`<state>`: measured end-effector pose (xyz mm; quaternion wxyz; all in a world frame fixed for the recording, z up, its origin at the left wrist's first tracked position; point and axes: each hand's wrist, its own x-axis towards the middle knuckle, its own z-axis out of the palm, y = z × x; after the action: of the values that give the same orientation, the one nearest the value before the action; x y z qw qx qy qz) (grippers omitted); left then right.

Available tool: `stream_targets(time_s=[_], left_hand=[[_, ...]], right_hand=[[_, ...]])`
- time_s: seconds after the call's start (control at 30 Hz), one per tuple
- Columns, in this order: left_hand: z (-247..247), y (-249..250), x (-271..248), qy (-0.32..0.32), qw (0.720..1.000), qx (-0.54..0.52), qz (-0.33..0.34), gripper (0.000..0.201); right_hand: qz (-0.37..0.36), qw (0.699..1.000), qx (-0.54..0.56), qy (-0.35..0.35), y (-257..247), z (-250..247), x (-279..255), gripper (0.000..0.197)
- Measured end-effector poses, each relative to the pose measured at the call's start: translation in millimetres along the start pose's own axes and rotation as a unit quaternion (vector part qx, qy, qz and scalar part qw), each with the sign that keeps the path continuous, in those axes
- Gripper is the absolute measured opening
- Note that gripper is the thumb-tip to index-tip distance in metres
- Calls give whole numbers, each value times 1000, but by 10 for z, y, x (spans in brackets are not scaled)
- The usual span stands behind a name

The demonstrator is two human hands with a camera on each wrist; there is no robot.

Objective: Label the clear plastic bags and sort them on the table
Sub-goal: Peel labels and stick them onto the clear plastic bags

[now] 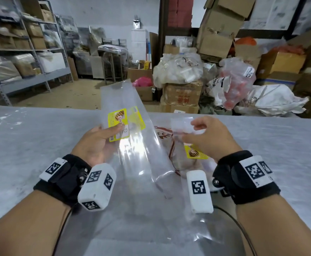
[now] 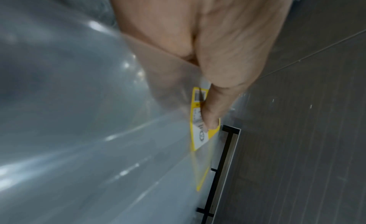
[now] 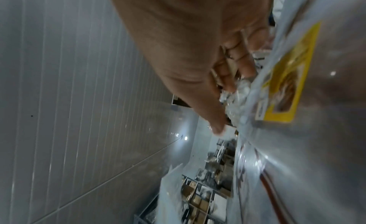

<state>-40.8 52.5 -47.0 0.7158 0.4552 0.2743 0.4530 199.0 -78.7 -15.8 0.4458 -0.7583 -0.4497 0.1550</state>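
wrist cameras [image 1: 97, 185], labelled bags [image 1: 191, 156], boxes [image 1: 183, 95]

Grey metal shelving unit [image 1: 31, 52] stacked with wrapped bundles and brown boxes, left; pale painted back wall [image 1: 105, 13]; tan concrete floor [image 1: 73, 93]; leaning brown cardboard cartons [image 1: 223, 24] — bulging plastic sacks [image 1: 178, 69] beneath, right
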Motion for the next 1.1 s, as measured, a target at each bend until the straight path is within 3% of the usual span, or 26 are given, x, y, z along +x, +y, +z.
stream_targets(time_s=[0.1, 0.17, 0.27, 0.33, 0.5, 0.6, 0.67, 0.77, 0.9, 0.97, 1.1], left_hand=[[5, -35, -11, -3, 1000, 14, -16, 51], [13, -66, 0, -7, 1000, 6, -17, 54], [24, -73, 26, -20, 1000, 6, -17, 43], [21, -65, 17, -22, 999, 25, -10, 37], [34, -65, -38, -32, 997, 64, -15, 58], [72, -55, -68, -43, 997, 67, -19, 60], [94, -47, -100, -54, 995, 79, -14, 56], [131, -59, -161, -81, 992, 97, -12, 59], [170, -90, -192, -148, 985, 90, -17, 58], [187, -93, -188, -148, 983, 108, -12, 53], [193, -90, -151, -60, 987, 150, 10, 40]], right_hand=[[63, 988, -78, -115, 25, -38, -12, 83], [55, 984, -116, -125, 56, -13, 10, 85], [33, 993, -79, -84, 112, 19, 38, 46], [8, 997, -45, -65, 115, -3, 39, 34], [-82, 991, 106, 24, -88, -189, -70, 10], [-129, 971, 195, 44, -198, -181, -148, 22], [-128, 968, 216, 1, -226, -46, -174, 36], [-112, 981, 152, -48, -196, 187, -169, 63], [-107, 988, 81, -71, -176, 409, -162, 78], [-102, 987, 89, -90, -182, 466, -171, 73], [-82, 981, 127, -122, -206, 439, -159, 48]])
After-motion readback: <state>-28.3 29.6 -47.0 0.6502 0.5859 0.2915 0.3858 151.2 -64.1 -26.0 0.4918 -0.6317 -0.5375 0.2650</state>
